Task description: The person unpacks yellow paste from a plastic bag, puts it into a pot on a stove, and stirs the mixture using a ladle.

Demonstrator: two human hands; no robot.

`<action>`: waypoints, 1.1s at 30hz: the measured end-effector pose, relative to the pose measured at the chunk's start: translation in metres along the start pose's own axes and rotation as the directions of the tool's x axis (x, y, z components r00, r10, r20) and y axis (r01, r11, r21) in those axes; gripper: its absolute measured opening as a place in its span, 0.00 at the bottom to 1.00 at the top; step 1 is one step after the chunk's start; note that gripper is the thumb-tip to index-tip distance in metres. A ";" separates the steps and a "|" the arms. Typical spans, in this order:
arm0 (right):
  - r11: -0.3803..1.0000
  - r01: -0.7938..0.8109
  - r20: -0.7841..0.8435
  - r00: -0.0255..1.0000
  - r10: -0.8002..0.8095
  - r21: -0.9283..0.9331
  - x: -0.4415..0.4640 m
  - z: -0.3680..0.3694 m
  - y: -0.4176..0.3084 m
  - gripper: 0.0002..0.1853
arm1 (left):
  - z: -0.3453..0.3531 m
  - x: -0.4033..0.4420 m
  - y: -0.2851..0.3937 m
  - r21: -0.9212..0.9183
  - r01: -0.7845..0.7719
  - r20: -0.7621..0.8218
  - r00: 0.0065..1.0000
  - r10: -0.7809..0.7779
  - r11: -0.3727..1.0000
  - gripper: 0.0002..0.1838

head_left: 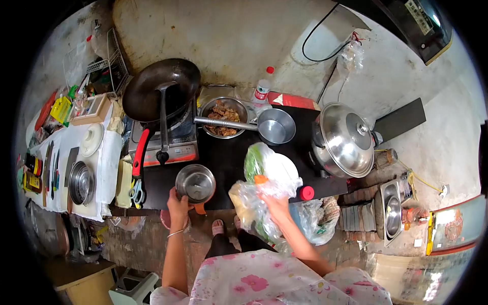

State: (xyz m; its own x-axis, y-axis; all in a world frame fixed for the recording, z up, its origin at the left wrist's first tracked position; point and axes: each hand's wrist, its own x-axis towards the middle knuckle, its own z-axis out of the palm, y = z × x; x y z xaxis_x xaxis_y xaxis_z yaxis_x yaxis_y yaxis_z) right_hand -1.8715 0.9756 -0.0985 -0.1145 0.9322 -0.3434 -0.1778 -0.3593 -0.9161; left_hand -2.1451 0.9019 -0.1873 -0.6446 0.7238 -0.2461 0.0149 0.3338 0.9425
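Observation:
My left hand (178, 204) is closed on the near left side of a round steel bowl (196, 184) at the counter's front edge. Something orange (200, 209) shows just below the bowl; I cannot tell what it is. My right hand (277, 207) grips a clear plastic bag (247, 204) hanging over the edge. Through or beside the plastic show a green vegetable (254, 161), an orange piece that may be a carrot (261, 180), and a white round thing (284, 168). A red cap (306, 193) lies right of the bag.
A wok (170, 84) with a ladle stands on an induction cooker (175, 145). Behind the bowl are a steel bowl of brown food (221, 113), a long-handled ladle-like pan (276, 127) and a bottle (263, 86). A lidded steel pot (345, 140) stands right. Scissors (136, 193) lie left.

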 end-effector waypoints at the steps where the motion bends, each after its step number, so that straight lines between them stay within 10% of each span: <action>1: 1.000 -0.006 0.006 1.000 0.006 -0.001 0.008 0.008 0.003 0.23 | -0.010 -0.010 0.020 0.087 -0.025 -0.018 0.999 0.026 0.996 0.24; 6: 0.986 0.157 0.090 0.983 -0.161 0.051 0.043 0.054 0.011 0.21 | -0.043 0.012 -0.029 0.087 -0.014 -0.045 0.999 0.018 0.996 0.26; 11: 0.963 0.265 0.187 0.949 -0.254 -0.039 0.073 0.079 0.037 0.20 | -0.034 -0.012 0.028 0.517 -0.226 -0.243 0.886 0.395 0.826 0.22; 15: 0.974 0.207 0.239 0.954 -0.181 -0.087 0.075 0.093 0.044 0.21 | 0.017 -0.018 0.058 0.288 -0.561 0.219 0.828 0.517 0.776 0.24; 17: 0.979 0.153 0.286 0.952 -0.109 -0.138 0.069 0.099 0.029 0.21 | 0.049 -0.018 0.086 0.026 -0.313 0.380 0.881 0.280 0.949 0.25; 20: 0.972 0.096 0.313 0.949 -0.025 -0.214 0.080 0.089 0.031 0.22 | 0.076 0.006 0.070 0.112 -0.580 0.340 0.785 0.518 0.807 0.26; 25: 0.991 0.026 0.379 0.925 0.026 -0.133 0.078 0.064 0.015 0.22 | 0.083 0.028 0.039 0.184 -0.567 0.405 0.788 0.464 0.803 0.18; 33: 0.984 -0.120 0.155 0.978 0.140 -0.130 0.086 0.019 0.036 0.18 | 0.065 0.025 0.045 -0.155 -0.066 0.205 0.974 0.097 0.986 0.06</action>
State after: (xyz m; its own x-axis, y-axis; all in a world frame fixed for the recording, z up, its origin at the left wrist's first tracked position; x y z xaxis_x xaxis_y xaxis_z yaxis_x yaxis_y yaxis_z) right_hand -1.9064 1.0419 -0.1575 -0.2879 0.8547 -0.4320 -0.0340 -0.4599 -0.8873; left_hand -2.1113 0.9740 -0.1661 -0.4693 0.8613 -0.1946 -0.0618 0.1878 0.9803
